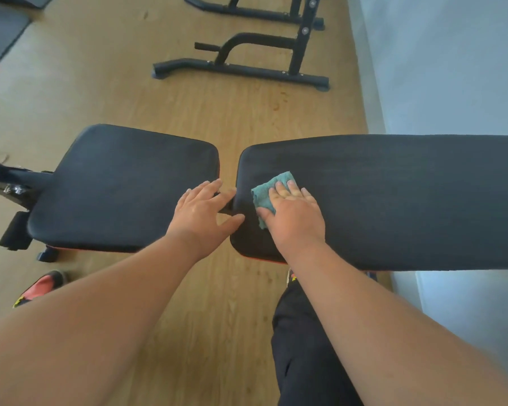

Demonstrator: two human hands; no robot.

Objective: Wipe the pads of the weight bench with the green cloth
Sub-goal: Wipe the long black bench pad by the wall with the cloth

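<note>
The right hand [291, 213] lies flat on the green cloth [269, 194], fingers straight, and presses it down on the long pad [393, 200] of the weight bench. The cloth sits near the left end of that pad, at about 12 o'clock from the hand, and part of it is hidden under the palm. The left hand [201, 213] is spread wide and holds nothing. It rests at the right edge of the short pad [123, 186], and its thumb reaches over the gap toward the long pad.

Here is what could go wrong. The cloth is only pressed, not gripped, so a fast push could make it bunch up or slip out from under the palm. If the hand slides toward 9 o'clock, the cloth could drop into the gap between the two pads and fall to the wood floor [217, 317]. The left thumb is right there too, so the two hands could bump.

Most of the long pad, out toward 3 o'clock, may not be wiped yet, and it is a far reach. Leaning hard on the pad could make the bench tip or shift. The short pad could be missed
</note>
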